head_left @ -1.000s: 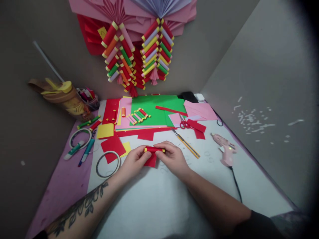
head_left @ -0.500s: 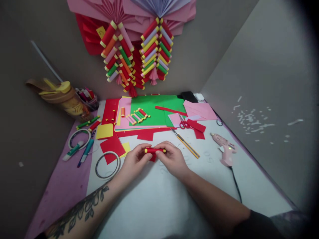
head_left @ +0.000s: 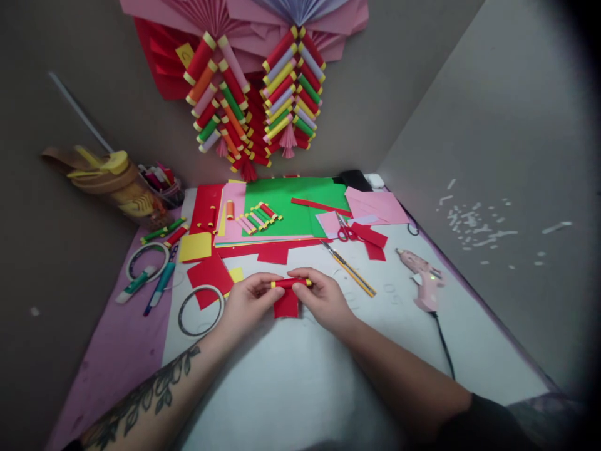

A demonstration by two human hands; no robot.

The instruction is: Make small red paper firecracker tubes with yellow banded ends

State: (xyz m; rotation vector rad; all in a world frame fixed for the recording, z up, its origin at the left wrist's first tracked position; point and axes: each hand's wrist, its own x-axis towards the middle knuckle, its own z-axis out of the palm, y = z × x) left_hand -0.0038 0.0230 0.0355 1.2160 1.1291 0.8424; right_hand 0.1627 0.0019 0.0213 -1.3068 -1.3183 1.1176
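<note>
There's a yellow-lidded cup (head_left: 126,188) over by the wall, its strap (head_left: 61,161) sticking out, pens (head_left: 160,176) just beside it!

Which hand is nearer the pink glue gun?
Right. The right hand is left of the glue gun, with the yellow cutter's lower end between them. The left hand is farther left, at the other end of the red paper roll.
</note>
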